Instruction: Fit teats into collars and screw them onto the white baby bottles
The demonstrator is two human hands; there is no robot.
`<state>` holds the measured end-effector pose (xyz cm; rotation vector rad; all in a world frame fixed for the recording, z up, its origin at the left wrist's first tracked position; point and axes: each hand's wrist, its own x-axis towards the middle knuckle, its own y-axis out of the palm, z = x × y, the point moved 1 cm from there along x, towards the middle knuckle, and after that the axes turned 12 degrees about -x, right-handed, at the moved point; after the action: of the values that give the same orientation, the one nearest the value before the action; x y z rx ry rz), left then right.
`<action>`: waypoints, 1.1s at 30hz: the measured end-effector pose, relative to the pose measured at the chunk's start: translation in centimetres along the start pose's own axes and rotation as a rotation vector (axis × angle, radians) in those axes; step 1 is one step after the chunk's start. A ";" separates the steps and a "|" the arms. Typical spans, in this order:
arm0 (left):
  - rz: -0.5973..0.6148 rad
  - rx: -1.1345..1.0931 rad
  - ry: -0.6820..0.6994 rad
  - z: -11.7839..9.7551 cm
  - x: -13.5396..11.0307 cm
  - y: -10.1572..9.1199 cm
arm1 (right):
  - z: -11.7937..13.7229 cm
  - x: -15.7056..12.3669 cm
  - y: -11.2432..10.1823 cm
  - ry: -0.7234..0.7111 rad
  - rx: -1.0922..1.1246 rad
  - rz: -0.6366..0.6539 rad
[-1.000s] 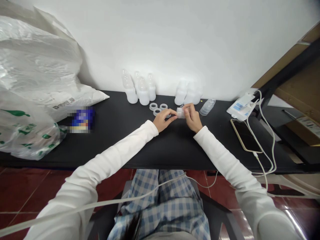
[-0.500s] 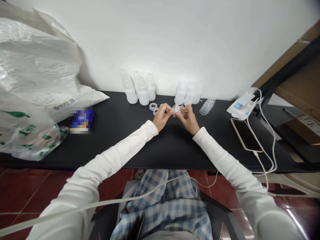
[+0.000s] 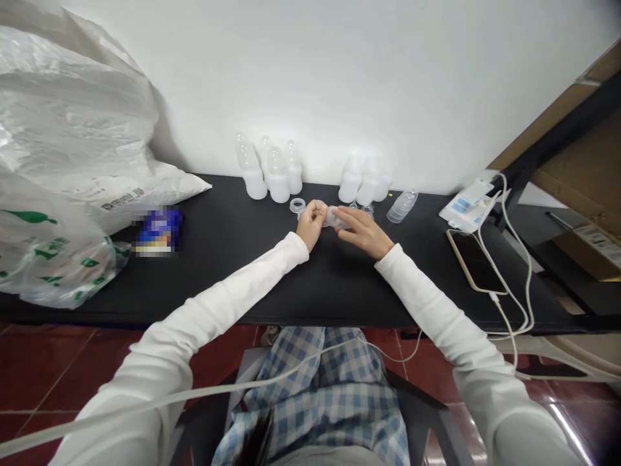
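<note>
Between my two hands is a small translucent bottle ring (image 3: 334,217); whether a nipple sits inside it is unclear. My left hand (image 3: 312,224) pinches its left side with thumb and fingertips. My right hand (image 3: 363,232) is open, its fingers stretched out over the right side of the ring. Another loose ring (image 3: 297,206) lies just behind my left hand, with part of a further one hidden. Small clear pieces (image 3: 367,210), perhaps nipples, lie behind my right hand.
Several capped baby bottles (image 3: 278,182) stand back left, and uncapped-looking white bottles (image 3: 351,179) back right. Clear stacked covers (image 3: 402,206) lie to their right. A phone (image 3: 477,262) with cables is at right; plastic bags (image 3: 68,129) and a blue packet (image 3: 159,231) are left.
My right hand has loosened from its pinch and its fingers have straightened. The ring has shifted slightly left with my left hand, uncovering clear pieces behind my right hand.
</note>
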<state>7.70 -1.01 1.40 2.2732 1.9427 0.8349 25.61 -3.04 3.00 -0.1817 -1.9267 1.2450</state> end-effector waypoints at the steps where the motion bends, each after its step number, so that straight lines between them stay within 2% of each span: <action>1: -0.008 -0.018 -0.030 0.1 0.1 -0.1 | 0.2 0.0 -0.2 -0.086 -0.030 -0.003; 3: -0.043 -0.046 -0.069 0.0 0.3 -0.4 | 0.4 -0.1 -0.5 -0.214 -0.083 -0.043; 5: -0.125 -0.068 -0.084 -0.1 0.5 -0.7 | 0.1 -0.3 -0.7 -0.259 -0.124 -0.103; 8: -0.249 -0.071 -0.096 -0.5 0.8 -1.4 | -0.9 -0.8 -0.8 -0.188 -0.201 -0.229; 11: -0.244 -0.068 -0.105 -0.9 0.9 -1.7 | -2.7 -1.3 -1.3 0.157 -0.279 -0.354; 13: -0.228 -0.078 -0.105 -1.0 0.8 -1.7 | -4.0 -1.5 -2.0 0.457 -0.357 -0.363; 15: -0.235 -0.093 -0.131 -1.0 0.7 -1.6 | -5.4 -1.8 -2.9 0.692 -0.432 -0.366; 17: -0.248 -0.104 -0.182 -0.8 0.6 -1.5 | -6.7 -2.1 -3.7 0.845 -0.478 -0.349; 19: -0.255 -0.111 -0.227 -0.6 0.6 -1.5 | -7.8 -2.5 -4.0 0.939 -0.500 -0.313; 25: -0.239 -0.121 -0.238 -0.4 0.7 -1.5 | -9.4 -3.5 -2.2 1.074 -0.455 -0.105; 33: -0.170 -0.135 -0.211 -0.3 0.5 -1.5 | -9.2 -3.5 -1.3 1.025 -0.432 -0.108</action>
<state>6.31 -0.33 1.26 1.9976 1.8908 0.6567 34.66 0.91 3.74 -0.7626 -1.2222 0.4542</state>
